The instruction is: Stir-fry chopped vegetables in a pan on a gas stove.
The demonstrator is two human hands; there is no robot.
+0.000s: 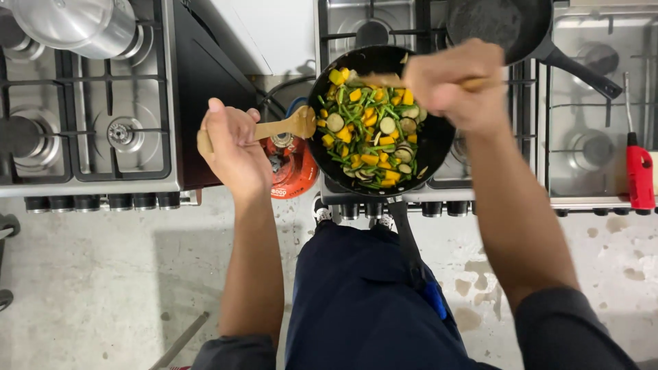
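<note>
A black frying pan sits on the middle stove, filled with green beans, yellow cubes and round slices of vegetable. My left hand grips a wooden spoon whose bowl hovers at the pan's left rim. My right hand is closed around a second wooden spoon, its tip resting in the vegetables at the pan's far side. The pan's long black handle points toward me, over my dark trousers.
A steel pot stands on the left stove. An empty black pan sits behind the cooking pan. A red gas lighter lies on the right stove. An orange gas cylinder stands in the gap between stoves.
</note>
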